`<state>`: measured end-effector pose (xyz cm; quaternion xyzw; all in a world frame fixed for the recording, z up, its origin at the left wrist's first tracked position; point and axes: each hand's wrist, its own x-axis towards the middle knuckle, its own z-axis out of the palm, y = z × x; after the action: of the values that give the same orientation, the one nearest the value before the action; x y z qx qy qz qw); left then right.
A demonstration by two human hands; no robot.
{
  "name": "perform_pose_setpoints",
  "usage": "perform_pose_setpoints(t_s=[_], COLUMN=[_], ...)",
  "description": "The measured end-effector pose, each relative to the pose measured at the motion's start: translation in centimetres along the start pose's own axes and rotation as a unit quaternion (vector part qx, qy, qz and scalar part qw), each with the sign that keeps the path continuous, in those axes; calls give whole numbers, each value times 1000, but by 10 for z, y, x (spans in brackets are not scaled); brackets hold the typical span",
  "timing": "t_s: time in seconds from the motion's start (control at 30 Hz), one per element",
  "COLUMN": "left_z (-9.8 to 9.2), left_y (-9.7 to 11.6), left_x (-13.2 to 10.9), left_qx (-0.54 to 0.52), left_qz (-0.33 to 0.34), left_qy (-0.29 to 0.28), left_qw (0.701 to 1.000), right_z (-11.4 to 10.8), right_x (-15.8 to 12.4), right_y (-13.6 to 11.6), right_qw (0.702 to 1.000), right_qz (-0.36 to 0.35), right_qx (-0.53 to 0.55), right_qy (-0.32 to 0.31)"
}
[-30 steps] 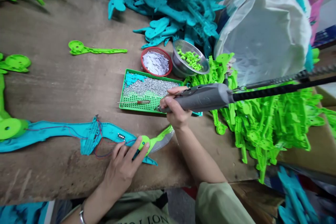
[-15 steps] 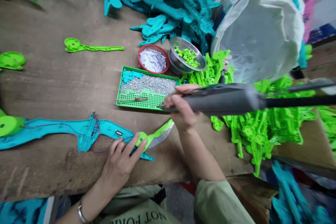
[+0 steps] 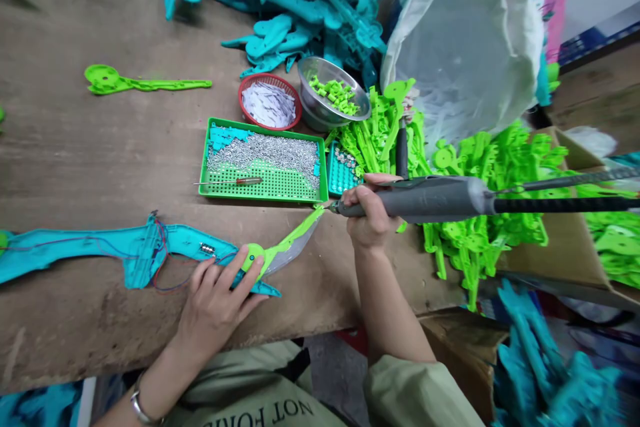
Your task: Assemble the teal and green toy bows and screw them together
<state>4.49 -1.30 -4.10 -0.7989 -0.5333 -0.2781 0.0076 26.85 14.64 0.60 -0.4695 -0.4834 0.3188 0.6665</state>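
A long teal toy shell with red and blue wires lies on the wooden table near the front edge. A green piece with a clear blade sits at its right end. My left hand lies on that end, fingers stretched out and pressing the green piece down. My right hand is closed round a grey electric screwdriver, held level, its tip pointing left just past the right edge of the green screw tray.
The tray holds several small screws and a red-handled hand screwdriver. Behind it stand a red basket of white slips and a steel bowl of green bits. Heaps of green parts lie right, teal parts behind, a white bag beside them.
My right hand has drawn the electric screwdriver to the right, off the screw tray. The view has shifted right. My left hand stays on the green piece.
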Motion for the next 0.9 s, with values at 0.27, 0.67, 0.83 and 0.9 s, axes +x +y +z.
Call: perform_pose_setpoints(t_s=[0.27,0.67,0.83,0.9], left_z=[0,-3,-2,-2], left_y=[0,1,0,-1], left_x=[0,3,1,1], left_qx=[1,2,10,18], left_qz=[2,-2,-1,-2], left_qy=[0,-15,-17,-25], left_qw=[1000,1000,1000,1000], right_z=[-1,-4,-7,-7], right_x=[4,3,10,13], right_y=[2,13,12,8], right_qw=[1000,995,985,978], right_qz=[13,-5,11,19], right_qx=[-1,32,22,13], right_qy=[4,-94,-169,-206])
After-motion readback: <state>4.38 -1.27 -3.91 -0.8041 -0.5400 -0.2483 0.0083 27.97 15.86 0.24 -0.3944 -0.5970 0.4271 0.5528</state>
